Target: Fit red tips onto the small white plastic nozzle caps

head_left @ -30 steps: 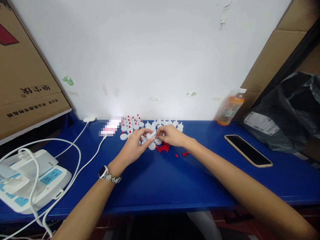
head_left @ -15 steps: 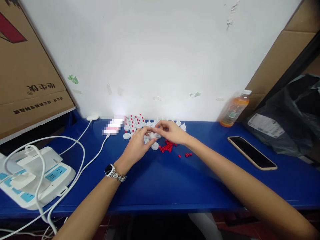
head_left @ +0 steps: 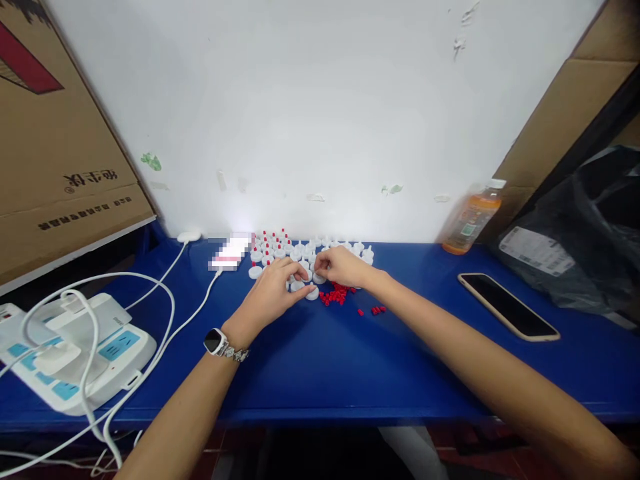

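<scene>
White caps, small round plastic discs, lie clustered at the back of the blue worktop close under the wall, and both hands work among them: the left hand lies palm down with fingertips on the caps at the near edge of the cluster, and the right hand curls just beside it, its fingers bent in over a cap (whether either grip is actually pinched on a piece I cannot tell, the parts being too small). Farther back, other caps already carry red tips and stand in loose rows. Red plugs, tiny and blocky, sit in a loose heap touching the right hand's near side, with a few strays a little apart. An orange drink bottle with liquid inside stands at the wall to the right; a dark phone lies flat near it, and a black plastic bag, crinkled and glossy, fills the right corner. On the left, a white power strip with looping white cables overhangs the front edge, below a cardboard box. Between the forearms and the front edge the smooth blue surface lies open. A wristwatch rides the left wrist.
</scene>
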Available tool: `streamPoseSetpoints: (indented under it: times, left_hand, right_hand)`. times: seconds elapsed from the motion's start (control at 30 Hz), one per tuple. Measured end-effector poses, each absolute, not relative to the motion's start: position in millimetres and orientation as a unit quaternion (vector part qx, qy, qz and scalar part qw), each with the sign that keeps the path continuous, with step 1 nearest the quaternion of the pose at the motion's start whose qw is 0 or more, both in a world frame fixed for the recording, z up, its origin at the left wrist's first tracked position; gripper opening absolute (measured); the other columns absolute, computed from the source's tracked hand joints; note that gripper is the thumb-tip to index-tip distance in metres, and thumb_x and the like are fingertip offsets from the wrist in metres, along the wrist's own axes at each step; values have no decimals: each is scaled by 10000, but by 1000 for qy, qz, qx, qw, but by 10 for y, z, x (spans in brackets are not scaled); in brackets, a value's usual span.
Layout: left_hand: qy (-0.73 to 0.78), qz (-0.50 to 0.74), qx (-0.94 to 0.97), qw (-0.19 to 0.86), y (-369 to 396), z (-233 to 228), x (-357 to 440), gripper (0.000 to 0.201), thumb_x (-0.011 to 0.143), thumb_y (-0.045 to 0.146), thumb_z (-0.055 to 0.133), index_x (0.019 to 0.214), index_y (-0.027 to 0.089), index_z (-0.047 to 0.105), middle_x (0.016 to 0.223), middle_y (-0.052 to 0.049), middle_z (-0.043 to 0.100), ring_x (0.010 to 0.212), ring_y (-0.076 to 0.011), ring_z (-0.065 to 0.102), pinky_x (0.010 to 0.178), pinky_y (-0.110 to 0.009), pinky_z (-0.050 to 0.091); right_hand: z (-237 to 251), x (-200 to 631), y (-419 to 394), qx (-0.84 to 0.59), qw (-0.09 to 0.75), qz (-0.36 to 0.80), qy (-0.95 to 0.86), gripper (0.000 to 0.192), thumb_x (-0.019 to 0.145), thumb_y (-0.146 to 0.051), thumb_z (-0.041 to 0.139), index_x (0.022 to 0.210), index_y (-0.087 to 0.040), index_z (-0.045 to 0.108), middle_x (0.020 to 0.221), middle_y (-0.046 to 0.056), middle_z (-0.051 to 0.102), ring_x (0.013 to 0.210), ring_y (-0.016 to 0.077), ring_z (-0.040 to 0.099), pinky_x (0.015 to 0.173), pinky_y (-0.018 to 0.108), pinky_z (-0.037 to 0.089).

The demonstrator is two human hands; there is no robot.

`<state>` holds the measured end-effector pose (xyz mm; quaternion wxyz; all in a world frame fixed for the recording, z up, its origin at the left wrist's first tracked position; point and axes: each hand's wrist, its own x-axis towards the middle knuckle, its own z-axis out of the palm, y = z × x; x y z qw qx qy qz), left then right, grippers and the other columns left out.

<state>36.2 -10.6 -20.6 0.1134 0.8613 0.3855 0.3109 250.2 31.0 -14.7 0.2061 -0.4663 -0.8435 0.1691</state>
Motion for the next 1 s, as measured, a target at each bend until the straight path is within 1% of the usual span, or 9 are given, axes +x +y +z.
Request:
streamPoseSetpoints:
  times: [0.17, 0.33, 0.47, 0.6, 0.67, 0.73, 0.83, 0.93, 1.0]
  left_hand:
    - [407, 309, 854, 99, -72, -173, 273, 124, 866, 339, 641, 886, 217, 647, 901, -29, 639, 887, -215, 580, 791, -351, 447]
    - [468, 309, 823, 97, -5, -142, 78, 88, 862, 254, 571, 879, 212, 646, 879, -33, 661, 828, -205, 599, 705, -324, 446]
    - [484, 300, 816, 96, 34, -174, 6, 100, 867, 248, 554, 878, 212, 646, 866, -35, 667, 811, -204, 609, 687, -319, 445]
    - [488, 292, 818, 88, 54, -212, 11, 88, 872, 249, 559, 870, 216, 641, 870, -38, 669, 830, -211, 613, 717, -336, 462]
    - [489, 289, 819, 82, 54, -218, 18, 95, 887, 256, 548, 878, 216, 634, 891, -45, 667, 847, -216, 613, 731, -347, 469]
    - [488, 290, 820, 73, 46, -219, 30, 110, 908, 267, 530, 884, 217, 625, 909, -49, 658, 873, -223, 611, 752, -358, 476]
    - [488, 322, 810, 49, 10, -220, 80, 137, 934, 293, 515, 996, 207, 602, 994, -70, 633, 971, -244, 600, 824, -385, 487]
    - [493, 402, 771, 20, -44, -232, 174, 386, 943, 360, 531, 1274, 169, 472, 1217, -138, 555, 1101, -271, 563, 912, -420, 483]
    - [489, 429, 759, 23, -76, -246, 248, 496, 950, 408, 531, 1362, 171, 388, 1299, -159, 512, 1124, -273, 558, 934, -428, 479]
  right_hand:
    - [-115, 2434, 417, -496, 183, 71, -846, 124, 784, -193, 619, 841, -202, 729, 809, 22, 735, 715, 166, 632, 670, 259, 392]
    - [-12, 2330, 547, -516, 207, 41, -830, 243, 831, -295, 614, 1031, -195, 708, 798, 33, 719, 699, 174, 615, 657, 270, 386]
    - [55, 2059, 809, -522, 205, 7, -828, 283, 867, -313, 573, 1084, -181, 696, 882, 69, 729, 825, 211, 633, 766, 305, 416]
    - [34, 1757, 1128, -545, 160, -8, -823, 249, 855, -335, 611, 984, -154, 723, 970, 141, 732, 1011, 284, 618, 879, 369, 413]
    - [9, 1674, 1233, -548, 153, -2, -822, 184, 832, -293, 639, 905, -147, 726, 961, 152, 734, 1004, 284, 625, 869, 360, 418]
    - [2, 1658, 1267, -546, 156, 1, -823, 156, 833, -268, 632, 894, -154, 720, 958, 137, 736, 965, 258, 635, 842, 334, 422]
    - [37, 1728, 1155, -538, 205, 17, -817, 178, 866, -296, 593, 916, -164, 700, 932, 96, 729, 877, 207, 630, 781, 296, 424]
    - [89, 1842, 861, -511, 311, 103, -795, 200, 874, -340, 583, 842, -158, 659, 822, 55, 696, 744, 157, 594, 695, 265, 415]
    - [102, 1921, 604, -492, 361, 168, -774, 228, 883, -370, 562, 807, -163, 618, 769, 29, 660, 700, 142, 564, 662, 258, 407]
